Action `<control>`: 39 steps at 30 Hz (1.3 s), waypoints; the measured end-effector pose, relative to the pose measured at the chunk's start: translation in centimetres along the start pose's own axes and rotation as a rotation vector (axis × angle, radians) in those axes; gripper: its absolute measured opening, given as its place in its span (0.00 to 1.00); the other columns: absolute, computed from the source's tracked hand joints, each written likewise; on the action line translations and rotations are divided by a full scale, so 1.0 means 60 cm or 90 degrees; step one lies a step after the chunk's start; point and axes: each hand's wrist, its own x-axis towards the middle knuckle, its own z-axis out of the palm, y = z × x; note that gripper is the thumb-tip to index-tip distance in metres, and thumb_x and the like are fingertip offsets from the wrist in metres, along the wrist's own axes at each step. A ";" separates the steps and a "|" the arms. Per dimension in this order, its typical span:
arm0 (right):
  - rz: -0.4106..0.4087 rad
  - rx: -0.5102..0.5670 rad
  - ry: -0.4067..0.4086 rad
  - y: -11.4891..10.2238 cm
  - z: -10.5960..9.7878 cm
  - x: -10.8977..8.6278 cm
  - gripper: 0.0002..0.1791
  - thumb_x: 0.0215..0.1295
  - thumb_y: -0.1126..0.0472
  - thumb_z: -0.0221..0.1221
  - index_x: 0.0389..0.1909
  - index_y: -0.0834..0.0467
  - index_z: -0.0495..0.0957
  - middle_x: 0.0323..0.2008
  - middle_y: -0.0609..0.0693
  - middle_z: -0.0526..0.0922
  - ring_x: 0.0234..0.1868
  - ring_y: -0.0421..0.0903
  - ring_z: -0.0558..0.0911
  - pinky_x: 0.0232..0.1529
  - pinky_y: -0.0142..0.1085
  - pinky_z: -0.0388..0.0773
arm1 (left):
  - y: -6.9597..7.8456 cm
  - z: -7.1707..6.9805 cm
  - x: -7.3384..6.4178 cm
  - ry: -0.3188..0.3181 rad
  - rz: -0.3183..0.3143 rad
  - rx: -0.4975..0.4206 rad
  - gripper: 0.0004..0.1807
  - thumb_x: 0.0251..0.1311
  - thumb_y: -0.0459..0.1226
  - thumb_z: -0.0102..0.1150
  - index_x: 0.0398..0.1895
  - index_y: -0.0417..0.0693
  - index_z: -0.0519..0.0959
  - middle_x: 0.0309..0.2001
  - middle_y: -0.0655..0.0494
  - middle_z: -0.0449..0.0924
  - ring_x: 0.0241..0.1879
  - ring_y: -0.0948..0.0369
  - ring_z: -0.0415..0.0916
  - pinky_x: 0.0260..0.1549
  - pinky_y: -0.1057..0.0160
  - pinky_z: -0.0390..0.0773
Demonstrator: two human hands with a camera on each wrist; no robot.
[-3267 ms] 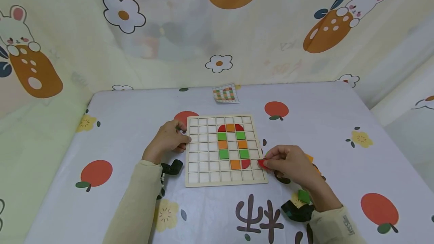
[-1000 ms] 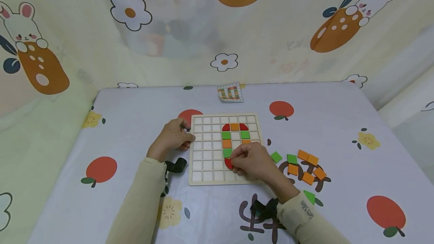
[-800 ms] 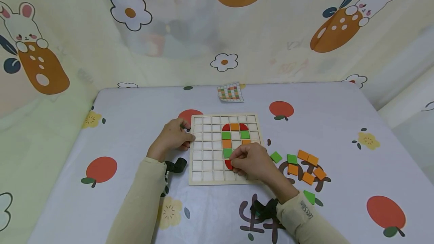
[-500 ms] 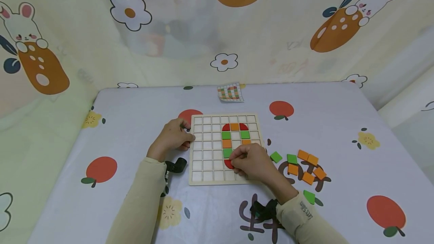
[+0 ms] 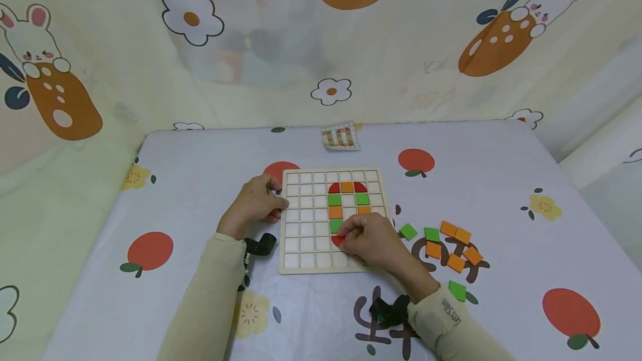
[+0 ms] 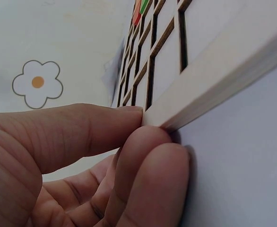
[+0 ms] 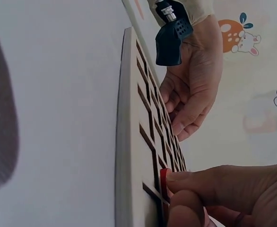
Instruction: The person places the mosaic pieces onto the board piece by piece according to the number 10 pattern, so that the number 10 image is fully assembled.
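A wooden grid board [image 5: 321, 271] lies on the table, with red, orange and green tiles in a ring on its right half. My left hand [image 5: 254, 205] holds the board's left edge; in the left wrist view the thumb and fingertips meet at the wooden rim [image 6: 214, 90]. Over the board's lower middle, my right hand [image 5: 376, 241] pinches a red quarter-round tile [image 5: 337, 240] at a cell just below a green tile [image 5: 336, 226]. In the right wrist view that red tile [image 7: 164, 184] stands tilted between thumb and fingers. The right hand hides the ring's lower right part.
Loose orange tiles [image 5: 455, 263] and green tiles [image 5: 432, 234] lie right of the board. A lone green piece [image 5: 457, 291] is nearer the right sleeve. Behind the board is a small patterned card [image 5: 341, 137]. Black wrist devices [image 5: 261, 244] sit by both wrists.
From the board's right edge, my right hand has carried the red tile left to the ring's lower left corner. During the last second it shifts only slightly. My left hand keeps its hold.
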 end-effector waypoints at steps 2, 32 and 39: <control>-0.009 0.000 0.003 0.001 -0.001 -0.001 0.06 0.57 0.71 0.69 0.32 0.57 0.86 0.23 0.49 0.80 0.25 0.45 0.76 0.22 0.30 0.71 | 0.000 0.000 0.001 0.000 0.001 -0.002 0.20 0.64 0.31 0.69 0.55 0.39 0.72 0.35 0.45 0.81 0.26 0.58 0.81 0.29 0.65 0.87; 0.138 -0.141 0.088 0.130 -0.189 -0.093 0.16 0.58 0.56 0.75 0.41 0.61 0.84 0.30 0.50 0.81 0.34 0.48 0.76 0.25 0.34 0.73 | 0.008 0.003 -0.004 0.046 0.019 0.039 0.17 0.63 0.29 0.66 0.52 0.37 0.73 0.30 0.46 0.82 0.21 0.61 0.80 0.25 0.66 0.85; 0.133 -0.189 0.102 0.131 -0.180 -0.094 0.14 0.56 0.58 0.75 0.38 0.62 0.84 0.31 0.51 0.81 0.35 0.49 0.76 0.28 0.34 0.73 | 0.008 0.010 -0.006 0.042 0.026 0.048 0.16 0.63 0.29 0.65 0.52 0.37 0.73 0.28 0.46 0.82 0.21 0.62 0.80 0.23 0.67 0.84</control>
